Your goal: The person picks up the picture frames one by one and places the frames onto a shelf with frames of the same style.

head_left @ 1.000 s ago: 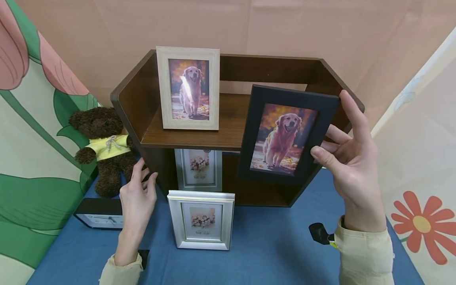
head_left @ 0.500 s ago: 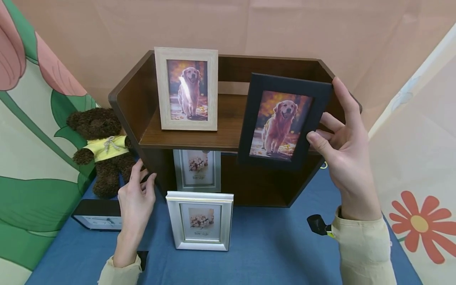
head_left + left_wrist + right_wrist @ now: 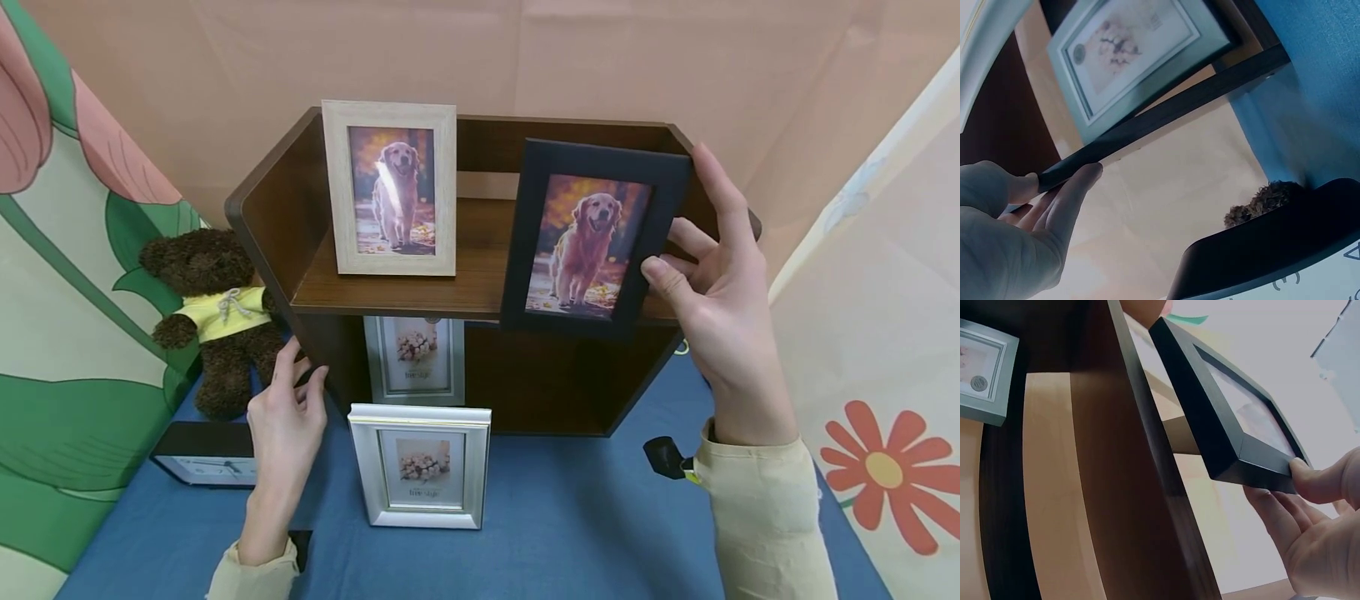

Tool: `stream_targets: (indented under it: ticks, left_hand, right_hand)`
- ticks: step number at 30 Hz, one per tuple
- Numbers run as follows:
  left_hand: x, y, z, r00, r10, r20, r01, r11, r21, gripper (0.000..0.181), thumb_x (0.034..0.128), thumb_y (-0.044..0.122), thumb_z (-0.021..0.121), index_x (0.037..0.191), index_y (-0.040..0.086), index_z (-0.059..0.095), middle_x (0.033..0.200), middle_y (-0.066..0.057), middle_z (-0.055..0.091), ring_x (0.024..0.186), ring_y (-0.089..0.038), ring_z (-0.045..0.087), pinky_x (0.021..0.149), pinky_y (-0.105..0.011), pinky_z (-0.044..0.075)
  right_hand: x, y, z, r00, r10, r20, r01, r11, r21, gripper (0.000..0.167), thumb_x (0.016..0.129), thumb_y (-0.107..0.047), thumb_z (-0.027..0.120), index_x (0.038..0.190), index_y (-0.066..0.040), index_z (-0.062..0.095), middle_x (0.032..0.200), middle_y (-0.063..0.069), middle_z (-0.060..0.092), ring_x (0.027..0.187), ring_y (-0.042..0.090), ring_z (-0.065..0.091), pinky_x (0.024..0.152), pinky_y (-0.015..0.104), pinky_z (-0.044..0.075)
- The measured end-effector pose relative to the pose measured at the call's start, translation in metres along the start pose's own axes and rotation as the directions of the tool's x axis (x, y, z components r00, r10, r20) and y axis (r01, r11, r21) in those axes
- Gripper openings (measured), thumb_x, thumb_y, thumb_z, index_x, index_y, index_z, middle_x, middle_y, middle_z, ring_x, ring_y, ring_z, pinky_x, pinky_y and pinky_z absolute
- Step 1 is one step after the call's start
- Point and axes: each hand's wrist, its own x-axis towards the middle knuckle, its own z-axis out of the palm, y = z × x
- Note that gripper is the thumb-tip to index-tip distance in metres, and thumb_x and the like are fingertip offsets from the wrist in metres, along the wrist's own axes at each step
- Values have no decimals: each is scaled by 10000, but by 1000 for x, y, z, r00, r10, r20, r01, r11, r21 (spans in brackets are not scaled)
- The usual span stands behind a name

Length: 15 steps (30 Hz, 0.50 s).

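Observation:
My right hand (image 3: 723, 308) pinches the right side of a black frame (image 3: 517, 250) with a dog picture, tilted at the front of the upper shelf. In the right wrist view the black frame (image 3: 1210, 431) is held by its edge, beside the shelf board (image 3: 1147, 487). My left hand (image 3: 288, 417) grips the left side panel of the brown shelf (image 3: 405, 292); in the left wrist view thumb and fingers lie on both faces of the panel (image 3: 1166, 115). A cream frame (image 3: 444, 192) stands on the upper shelf at left.
A grey-green frame (image 3: 456, 358) stands on the lower shelf, and a silver frame (image 3: 420, 518) on the blue cloth (image 3: 555, 533) before it. Left of the shelf are a brown teddy bear (image 3: 228, 312) in a yellow top and a black clock (image 3: 202, 454).
My right hand has raised the black frame and brought it slightly left, toward the upper shelf. The left hand keeps its grip on the side panel.

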Motion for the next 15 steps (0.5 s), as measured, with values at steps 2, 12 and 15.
stream_targets:
  ticks: [2,12,15]
  left_hand:
    - [0,0,0,1000,0,3,0,1000,-2,478,985,-108,701,1442,-54,574,1151,-330,737,727,-463,755,633,-612,604]
    - [0,-2,-1,1000,4,1,-4,1000,11,489,982,-97,712,1450,-32,583,1153,-292,753,709,-416,766,692,-34,491]
    - [-1,-1,-1,1000,7,4,-7,1000,13,489,983,-99,708,1451,-35,581,1153,-294,752,703,-412,765,639,-291,608]
  right_hand:
    - [3,0,1,1000,14,-8,-14,1000,6,844,982,219,541,1692,-197,354,1699,75,332,1162,289,715,895,281,616]
    - [15,3,7,1000,13,-17,-13,1000,-9,833,982,212,544,1682,-204,375,1700,33,320,1158,302,709,843,254,595]
    - [18,4,7,1000,25,-15,-25,1000,-7,833,984,212,538,1683,-210,372,1692,34,331,1152,305,712,838,255,597]
